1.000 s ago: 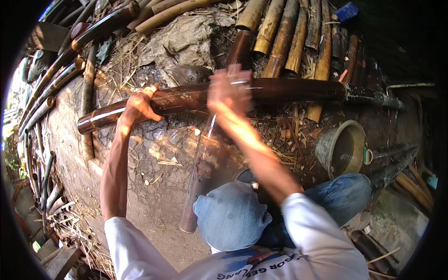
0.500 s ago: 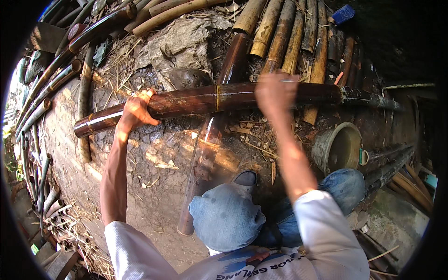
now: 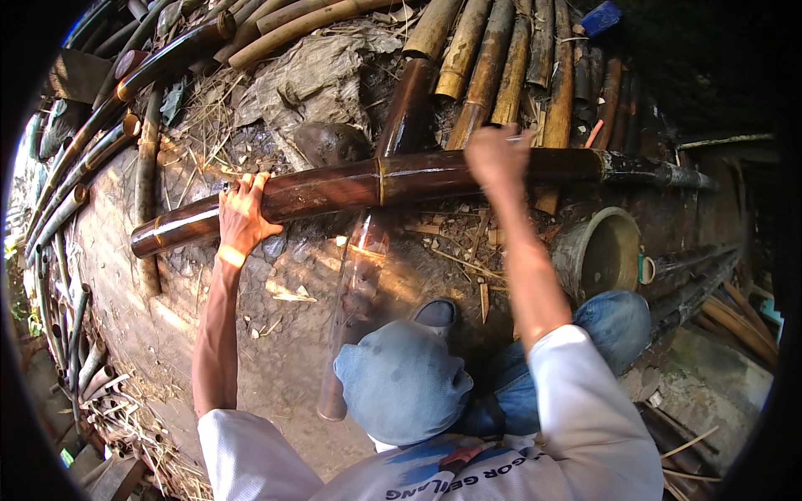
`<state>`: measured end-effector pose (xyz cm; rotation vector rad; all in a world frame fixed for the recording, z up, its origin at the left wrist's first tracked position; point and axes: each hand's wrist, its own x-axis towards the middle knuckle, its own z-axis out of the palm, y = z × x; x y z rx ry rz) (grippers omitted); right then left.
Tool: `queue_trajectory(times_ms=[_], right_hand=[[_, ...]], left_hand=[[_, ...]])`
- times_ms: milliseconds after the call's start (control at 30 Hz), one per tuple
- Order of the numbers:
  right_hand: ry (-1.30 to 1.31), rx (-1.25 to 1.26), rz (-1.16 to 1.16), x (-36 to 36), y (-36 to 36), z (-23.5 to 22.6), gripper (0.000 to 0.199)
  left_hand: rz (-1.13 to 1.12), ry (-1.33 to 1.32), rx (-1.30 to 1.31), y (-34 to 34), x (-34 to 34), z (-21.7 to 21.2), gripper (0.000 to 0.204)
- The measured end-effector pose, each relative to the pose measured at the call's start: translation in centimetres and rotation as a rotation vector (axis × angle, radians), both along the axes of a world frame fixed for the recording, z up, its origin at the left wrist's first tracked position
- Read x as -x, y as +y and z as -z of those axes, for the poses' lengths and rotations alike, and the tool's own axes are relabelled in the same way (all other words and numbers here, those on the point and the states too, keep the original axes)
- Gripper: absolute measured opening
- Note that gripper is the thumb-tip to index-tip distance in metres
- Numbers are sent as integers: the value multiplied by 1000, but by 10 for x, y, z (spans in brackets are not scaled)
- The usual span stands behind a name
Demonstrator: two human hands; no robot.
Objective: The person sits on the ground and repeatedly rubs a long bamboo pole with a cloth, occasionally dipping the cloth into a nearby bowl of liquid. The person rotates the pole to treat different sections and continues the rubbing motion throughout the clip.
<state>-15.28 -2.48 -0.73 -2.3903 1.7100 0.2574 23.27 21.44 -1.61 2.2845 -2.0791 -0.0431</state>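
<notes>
Item: dark bamboo pole (image 3: pixel 334 188), lying crosswise. My left hand (image 3: pixel 242 219) clasps it, fingers curled over. Right hand (image 3: pixel 499 154) blurred above it; I cannot tell its grip.

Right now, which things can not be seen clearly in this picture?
- Head view: right hand is motion-blurred; whether it holds a tool is unclear.
- Dark bamboo pole: its right end fades into shadow.
- Second pole beneath: its near end is blurred.
- Left hand covers part of the pole.

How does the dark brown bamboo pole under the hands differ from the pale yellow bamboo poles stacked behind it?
The dark brown bamboo pole is glossy and lies crosswise; the pale yellow bamboo poles look dull and point away. The left hand grips the dark one; nobody touches the pale ones. Both show ringed joints.
</notes>
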Motion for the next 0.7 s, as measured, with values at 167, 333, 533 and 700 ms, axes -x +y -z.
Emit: queue_trajectory(times_ms=[167, 333, 533, 700], right_hand=[[-384, 329, -554, -148, 126, 38, 37], [-353, 249, -70, -19, 49, 28, 29], [100, -11, -162, -3, 25, -11, 30], [-223, 592, -539, -138, 128, 46, 37]], left_hand=[[-50, 15, -61, -3, 9, -12, 106], [-148, -41, -75, 5, 27, -15, 102], [-146, -91, 41, 13, 37, -10, 100], [-89, -160, 166, 24, 44, -14, 97]])
